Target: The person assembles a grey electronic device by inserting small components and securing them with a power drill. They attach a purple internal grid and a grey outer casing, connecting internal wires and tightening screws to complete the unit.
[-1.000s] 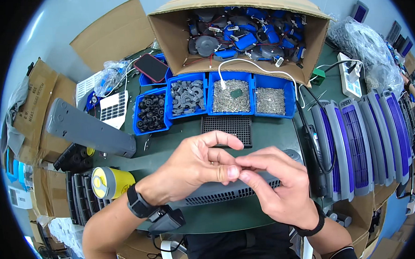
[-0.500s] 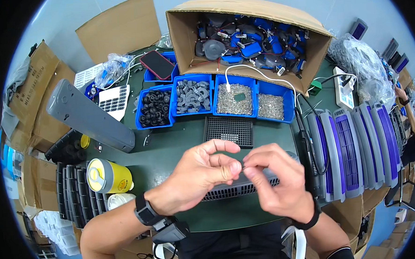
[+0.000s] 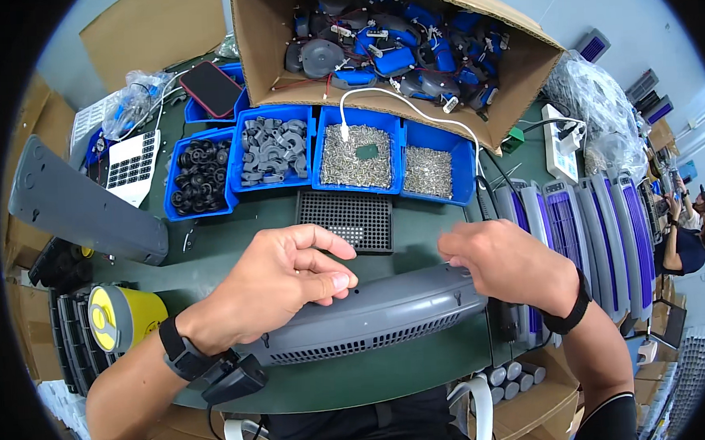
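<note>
A long grey plastic housing [image 3: 373, 310] with a row of slots lies across the table in front of me. My left hand [image 3: 280, 283] is over its left part, thumb against the curled fingers and index finger held apart; whatever they hold is hidden. Above the housing's right end, my right hand [image 3: 502, 264] has its fingertips pinched together, and anything between them is too small to name. Behind the housing sits a black perforated tray [image 3: 308, 216] with small silver pieces in some holes. Two blue bins hold small metal screws [image 3: 341, 161] and more screws [image 3: 427, 172].
Further left are bins of black round parts [image 3: 201, 176] and grey clips [image 3: 273, 151]. A cardboard box [image 3: 264, 57] of blue-and-grey parts stands behind. Purple-and-grey panels [image 3: 564, 221] line the right. A grey column [image 3: 81, 206] and yellow cup [image 3: 142, 311] stand left. Another person [image 3: 680, 243] is far right.
My hands have moved apart from where their fingertips met. The right is now at the housing's right end; the left has shifted left. The whole view has turned somewhat, showing more of the housing.
</note>
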`<state>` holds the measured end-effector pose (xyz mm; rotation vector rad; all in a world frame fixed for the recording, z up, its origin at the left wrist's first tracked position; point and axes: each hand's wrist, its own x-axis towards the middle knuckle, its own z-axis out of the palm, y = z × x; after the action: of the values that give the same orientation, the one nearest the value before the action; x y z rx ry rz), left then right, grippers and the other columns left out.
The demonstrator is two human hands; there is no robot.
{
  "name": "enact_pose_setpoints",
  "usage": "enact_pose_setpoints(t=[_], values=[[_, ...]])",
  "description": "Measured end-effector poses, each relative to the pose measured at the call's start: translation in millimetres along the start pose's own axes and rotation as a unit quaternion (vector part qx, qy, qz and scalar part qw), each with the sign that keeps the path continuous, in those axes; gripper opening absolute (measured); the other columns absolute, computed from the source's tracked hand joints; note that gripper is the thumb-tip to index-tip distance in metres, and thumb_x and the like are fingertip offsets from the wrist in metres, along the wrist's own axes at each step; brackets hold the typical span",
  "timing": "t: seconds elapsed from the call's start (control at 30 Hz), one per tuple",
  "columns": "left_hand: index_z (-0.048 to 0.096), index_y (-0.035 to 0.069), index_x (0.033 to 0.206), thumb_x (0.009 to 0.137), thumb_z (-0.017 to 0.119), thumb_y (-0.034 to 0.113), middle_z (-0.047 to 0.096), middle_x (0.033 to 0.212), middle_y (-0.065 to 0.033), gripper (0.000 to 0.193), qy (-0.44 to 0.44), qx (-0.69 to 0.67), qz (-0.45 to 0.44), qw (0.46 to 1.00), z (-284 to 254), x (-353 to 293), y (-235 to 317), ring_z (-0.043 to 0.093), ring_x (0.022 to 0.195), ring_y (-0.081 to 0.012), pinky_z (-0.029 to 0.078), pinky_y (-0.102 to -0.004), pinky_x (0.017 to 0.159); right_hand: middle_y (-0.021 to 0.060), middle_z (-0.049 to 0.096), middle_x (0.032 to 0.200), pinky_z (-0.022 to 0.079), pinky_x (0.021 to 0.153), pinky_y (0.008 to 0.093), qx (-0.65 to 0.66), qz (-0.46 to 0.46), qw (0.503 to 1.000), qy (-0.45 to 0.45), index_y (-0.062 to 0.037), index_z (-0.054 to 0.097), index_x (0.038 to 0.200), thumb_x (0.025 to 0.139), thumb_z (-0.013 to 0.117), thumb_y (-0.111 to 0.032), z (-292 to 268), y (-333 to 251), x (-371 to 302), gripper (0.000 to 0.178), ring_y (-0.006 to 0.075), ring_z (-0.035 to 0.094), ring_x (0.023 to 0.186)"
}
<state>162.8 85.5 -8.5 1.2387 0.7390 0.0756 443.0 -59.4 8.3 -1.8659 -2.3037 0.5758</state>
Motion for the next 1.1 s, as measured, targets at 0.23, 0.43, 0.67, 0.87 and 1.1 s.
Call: enact_pose_setpoints(t=[0.23,0.43,0.67,0.87,1.1], values=[[0.064,-0.002,0.124,0.094,0.081,0.003,0.078,0.103,-0.0113,0.034,-0.01,0.016,-0.021,1.0,0.9,5.2,0.4,0.07,0.088,-0.0104,0.055,-0.0266,0.077,0.0161,0.069,0.084,0.056,0.07,0.0497,-0.014,-0.024,1.0,-0.009,-0.0002,0.062,0.092,0.075,0.063,0.007,2.8,2.2,3.9,0.019,0.0406,0.07,0.081],[0.064,-0.002,0.122,0.092,0.082,-0.001,0.077,0.1,-0.0096,0.035,0.002,-0.002,-0.012,1.0,-1.7,7.4,-2.3,0.071,0.087,-0.0111,0.056,-0.026,0.077,0.0143,0.07,0.086,0.056,0.07,0.0481,-0.001,-0.017,1.0,-0.022,-0.0012,0.063,0.092,0.076,0.064,0.006,0.6,4.9,2.4,0.018,0.039,0.071,0.081],[0.066,-0.002,0.119,0.093,0.079,-0.003,0.076,0.102,-0.0097,0.029,0.003,-0.001,0.011,1.0,-4.8,9.6,-8.3,0.073,0.09,-0.0123,0.058,-0.0262,0.077,0.0141,0.071,0.088,0.057,0.072,0.0473,-0.013,-0.01,1.0,-0.023,-0.0019,0.065,0.092,0.077,0.063,0.006,0.0,2.6,-0.1,0.017,0.0384,0.071,0.085],[0.067,-0.003,0.119,0.098,0.074,-0.002,0.075,0.106,-0.0113,0.023,-0.005,-0.012,0.032,0.999,-7.2,9.3,-10.1,0.074,0.093,-0.014,0.06,-0.0277,0.082,0.0142,0.069,0.087,0.057,0.073,0.0479,-0.032,-0.008,0.999,-0.018,-0.0007,0.065,0.09,0.074,0.061,0.005,1.1,-1.8,-0.4,0.017,0.0383,0.07,0.086],[0.065,-0.003,0.122,0.098,0.073,-0.003,0.075,0.105,-0.0117,0.025,0.004,-0.008,0.03,1.0,-6.8,9.6,-8.7,0.076,0.096,-0.0167,0.062,-0.0297,0.084,0.0146,0.072,0.091,0.057,0.077,0.0463,-0.011,-0.001,0.999,0.035,-0.0001,0.073,0.098,0.084,0.067,0.004,1.0,-12.9,-7.1,0.016,0.0377,0.071,0.087]])
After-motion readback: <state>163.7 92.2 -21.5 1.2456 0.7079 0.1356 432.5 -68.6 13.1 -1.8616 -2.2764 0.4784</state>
